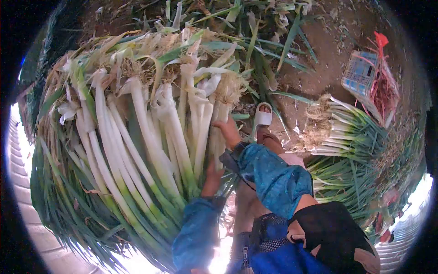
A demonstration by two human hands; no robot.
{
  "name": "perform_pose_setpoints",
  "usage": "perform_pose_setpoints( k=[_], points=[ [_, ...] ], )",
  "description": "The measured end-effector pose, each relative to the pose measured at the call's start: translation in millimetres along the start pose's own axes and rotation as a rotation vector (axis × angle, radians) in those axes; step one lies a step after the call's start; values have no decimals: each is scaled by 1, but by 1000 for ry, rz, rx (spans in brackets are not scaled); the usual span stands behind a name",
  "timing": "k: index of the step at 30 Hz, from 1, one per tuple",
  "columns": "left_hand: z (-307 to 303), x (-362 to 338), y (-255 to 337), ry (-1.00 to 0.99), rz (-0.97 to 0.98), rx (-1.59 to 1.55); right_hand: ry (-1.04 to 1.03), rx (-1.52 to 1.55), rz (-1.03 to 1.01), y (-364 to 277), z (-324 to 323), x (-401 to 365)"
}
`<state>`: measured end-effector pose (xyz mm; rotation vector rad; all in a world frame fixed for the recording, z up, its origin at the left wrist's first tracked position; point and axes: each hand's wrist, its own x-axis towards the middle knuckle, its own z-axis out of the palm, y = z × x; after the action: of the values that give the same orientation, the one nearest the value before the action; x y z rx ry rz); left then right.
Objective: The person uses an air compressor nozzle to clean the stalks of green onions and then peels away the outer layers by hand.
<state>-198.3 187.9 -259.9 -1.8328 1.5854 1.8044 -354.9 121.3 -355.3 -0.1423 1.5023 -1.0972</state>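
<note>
A large bundle of green onions (137, 137) fills the left, roots at the far end. The right hand (226, 132) closes its grip on stalks at the bundle's right edge. The left hand (212, 179) presses in just nearer, its fingers hidden, so I cannot tell its grip. A second bundle (346, 132) lies to the right on the dirt ground (319, 68).

White-green leeks (150, 141), blue sleeves (273, 176)

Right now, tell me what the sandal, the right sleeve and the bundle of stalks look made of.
Sandal: smooth white moulded strap, matte, probably foam or rubber. Right sleeve: thin blue cloth, crumpled into soft folds, slightly mottled. Bundle of stalks: fresh plant matter, likely leeks; glossy white shafts, green leaves, dry fibrous roots and papery skin at the tops.
</note>
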Motion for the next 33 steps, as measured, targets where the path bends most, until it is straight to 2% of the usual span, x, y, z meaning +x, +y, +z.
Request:
perform_pose_setpoints(
  k=[2, 5, 6, 9, 11, 13, 17, 20, 22, 23, 26, 27, 29, 30, 32, 33],
  points=[
    [-3, -6, 20, 52, 3, 4, -53, -15, 101, 7, 0, 8],
    [-13, -26, 50, -70, -29, -29, -138, 454, 273, -65, -5, -28],
    [-13, -29, 55, -33, 47, 58, -187, 408, 435, -56, -13, -24],
    [-10, -55, 62, 93, 250, 306, -207, 456, 467, -38, -17, -9],
    [-16, -75, 71, 174, 387, 466, -272, 315, 264, -7, -24, 0],
    [-38, -85, 115, 318, 421, 489, -314, 202, 139, 4, -30, 1],
    [-69, -32, 155, 490, 356, 395, -350, 82, 82, 3, -41, 4],
    [-77, -6, 152, 455, 341, 386, -322, 202, 239, -10, -47, 4],
    [-78, -4, 146, 505, 324, 329, -231, 425, 461, -66, -31, -16],
    [-78, -3, 143, 526, 316, 307, -247, 438, 471, -57, -33, -12],
    [-74, 2, 139, 416, 309, 545, -284, 473, 497, -22, -40, 6],
    [-74, 7, 140, 407, 323, 529, -284, 482, 500, -18, -42, 10],
    [-69, 7, 141, 382, 333, 491, -310, 337, 370, 24, -55, 17],
    [-65, 7, 143, 382, 317, 427, -343, 182, 226, 78, -67, 34],
    [-57, 9, 150, 377, 286, 307, -411, -16, 89, 99, -78, 42],
    [-58, 12, 150, 350, 200, 245, -443, -60, 99, 77, -78, 32]
  ],
)
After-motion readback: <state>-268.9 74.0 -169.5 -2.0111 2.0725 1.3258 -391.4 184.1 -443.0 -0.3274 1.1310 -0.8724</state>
